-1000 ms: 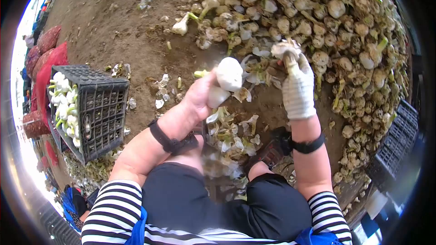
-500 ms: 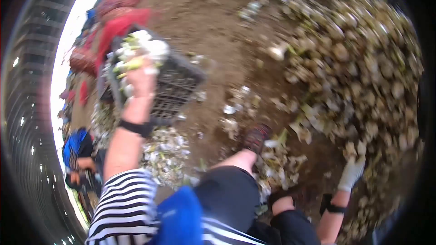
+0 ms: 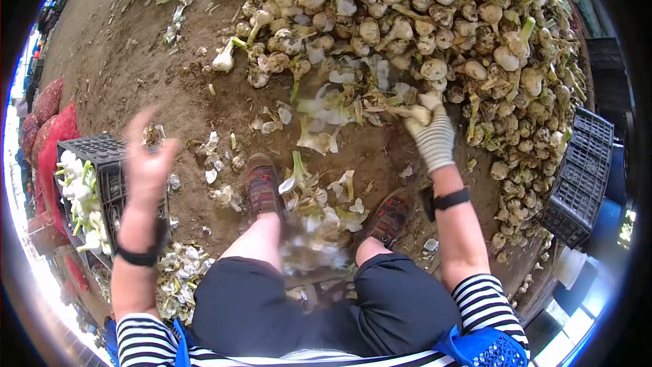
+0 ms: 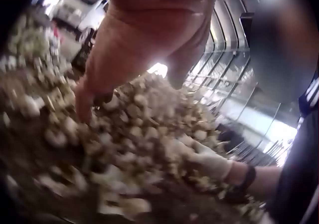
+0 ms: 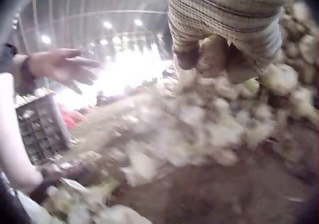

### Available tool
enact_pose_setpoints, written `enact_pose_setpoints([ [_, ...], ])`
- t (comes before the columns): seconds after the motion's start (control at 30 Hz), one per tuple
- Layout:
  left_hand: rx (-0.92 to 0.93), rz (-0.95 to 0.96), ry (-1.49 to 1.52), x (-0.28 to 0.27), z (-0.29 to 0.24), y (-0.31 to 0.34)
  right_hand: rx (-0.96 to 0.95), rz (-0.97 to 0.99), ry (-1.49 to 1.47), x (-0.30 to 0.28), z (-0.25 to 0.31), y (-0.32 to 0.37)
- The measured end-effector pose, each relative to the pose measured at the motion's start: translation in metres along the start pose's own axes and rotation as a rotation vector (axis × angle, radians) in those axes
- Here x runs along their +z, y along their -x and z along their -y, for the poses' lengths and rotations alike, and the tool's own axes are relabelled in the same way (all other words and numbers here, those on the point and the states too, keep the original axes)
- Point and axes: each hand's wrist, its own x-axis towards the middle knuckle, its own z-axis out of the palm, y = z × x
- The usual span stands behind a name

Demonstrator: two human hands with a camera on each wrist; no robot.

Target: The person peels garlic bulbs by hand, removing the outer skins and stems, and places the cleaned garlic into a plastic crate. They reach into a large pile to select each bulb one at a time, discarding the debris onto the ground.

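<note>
My bare left hand (image 3: 149, 163) is blurred beside the black crate (image 3: 112, 183), its fingers spread and nothing in them. Peeled white garlic bulbs (image 3: 80, 194) with green stems fill that crate. In the right wrist view the same left hand (image 5: 65, 68) shows its fingers apart. My right hand (image 3: 435, 137), in a striped knit glove, grips a garlic bulb (image 3: 419, 115) by the near edge of the big heap of unpeeled garlic (image 3: 468, 47). The gloved fingers (image 5: 224, 14) curl round the bulb, partly hiding it.
Torn garlic skins (image 3: 319, 204) litter the soil between my shoes (image 3: 261, 187). More skins (image 3: 183, 278) are piled beside the left crate. Another black crate (image 3: 584, 170) stands right of the heap. Red mesh sacks (image 3: 58, 139) lie at the far left.
My left hand held two white bulbs, carried them left to the crate, and is now away from it with nothing held. My right hand discarded loose skin and now has a bulb from the heap.
</note>
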Motion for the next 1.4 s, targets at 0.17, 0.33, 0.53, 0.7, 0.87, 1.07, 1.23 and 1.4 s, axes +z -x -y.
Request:
enact_pose_setpoints([
  [0.17, -0.347, 0.910, 1.330, 0.130, -0.115, 0.009, -0.809, 0.300, -0.087, 0.026, 0.134, 0.068],
  [0.33, -0.476, 0.644, 1.376, 0.144, -0.120, 0.003, -0.503, 0.190, -0.233, 0.010, 0.100, 0.045],
  [0.53, -0.178, 0.666, 1.133, 0.141, -0.138, 0.014, -0.842, 0.187, -0.135, 0.038, 0.137, 0.071],
  [0.7, -0.269, 0.662, 1.223, 0.141, -0.126, 0.019, -0.228, 0.296, -0.721, 0.045, 0.121, 0.067],
  [0.87, -0.420, 0.684, 1.441, 0.140, -0.127, 0.018, -0.948, 0.173, -0.013, 0.009, 0.123, 0.064],
  [1.07, -0.378, 0.783, 1.254, 0.144, -0.126, 0.016, -1.101, 0.186, 0.266, 0.025, 0.106, 0.067],
  [1.23, -0.342, 0.622, 1.254, 0.143, -0.132, 0.017, -1.098, 0.216, 0.353, 0.027, 0.109, 0.066],
  [1.4, -0.577, 0.828, 1.264, 0.141, -0.116, 0.005, -1.177, 0.063, 0.416, 0.028, 0.112, 0.062],
])
